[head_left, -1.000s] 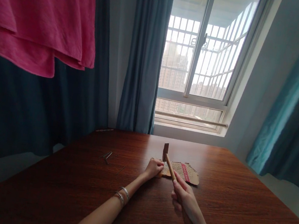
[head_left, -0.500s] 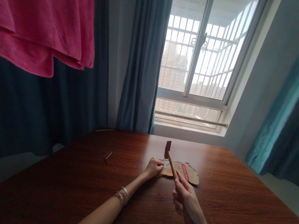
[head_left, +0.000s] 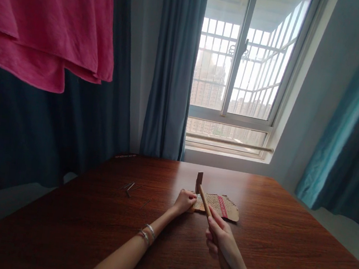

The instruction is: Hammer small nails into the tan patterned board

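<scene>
My right hand (head_left: 221, 236) is wrapped round the wooden handle of a hammer (head_left: 204, 200). The hammer's head is over the fingertips of my left hand (head_left: 185, 201), close above a thin nail (head_left: 197, 195) pinched there. Most of that nail is hidden by the fingers and the hammer. Under them lies a flat piece of cardboard (head_left: 231, 212), with a pink band and many small dark marks, its far edge notched. My left hand rests at the cardboard's left end and covers part of it.
Several loose thin metal nails (head_left: 130, 186) lie on the brown wooden table (head_left: 87, 228), left of my left hand. A small strip of pale items (head_left: 125, 156) is at the far left edge. A pink cloth (head_left: 48, 24) hangs at upper left. Behind are curtains (head_left: 175, 63) and a window (head_left: 234, 93).
The hammer's head has come down slightly and a little to the left, closer to my left fingertips. My left hand and the cardboard have stayed in place.
</scene>
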Demonstrator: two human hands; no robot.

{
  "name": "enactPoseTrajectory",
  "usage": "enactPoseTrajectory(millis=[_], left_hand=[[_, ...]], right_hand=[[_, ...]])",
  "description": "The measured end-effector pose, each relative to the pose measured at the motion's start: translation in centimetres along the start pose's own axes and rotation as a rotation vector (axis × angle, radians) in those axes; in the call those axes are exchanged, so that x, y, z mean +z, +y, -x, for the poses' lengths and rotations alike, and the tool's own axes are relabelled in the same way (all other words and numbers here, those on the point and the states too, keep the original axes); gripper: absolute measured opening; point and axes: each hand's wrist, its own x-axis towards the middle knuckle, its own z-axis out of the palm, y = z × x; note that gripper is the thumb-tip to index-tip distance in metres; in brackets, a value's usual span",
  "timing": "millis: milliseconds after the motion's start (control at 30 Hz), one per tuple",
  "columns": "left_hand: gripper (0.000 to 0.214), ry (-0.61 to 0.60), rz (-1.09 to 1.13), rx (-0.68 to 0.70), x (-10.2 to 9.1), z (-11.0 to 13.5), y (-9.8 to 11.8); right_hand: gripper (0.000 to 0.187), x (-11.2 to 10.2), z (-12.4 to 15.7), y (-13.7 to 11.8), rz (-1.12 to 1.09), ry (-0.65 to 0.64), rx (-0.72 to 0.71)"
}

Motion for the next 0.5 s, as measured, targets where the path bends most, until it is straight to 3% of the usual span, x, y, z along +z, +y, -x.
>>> enactPoseTrajectory(millis=[200,500], left_hand=[[0.024,0.035,-0.067,0.071,0.07,-0.07,-0.24],[0.024,0.015,-0.083,0.037,-0.13,-0.10,-0.01]], right_hand=[[0.088,-0.10,-0.40,0.13,-0.007,0.007,-0.019],[0.088,-0.02,-0.09,-0.23,0.015,0.050,0.012]])
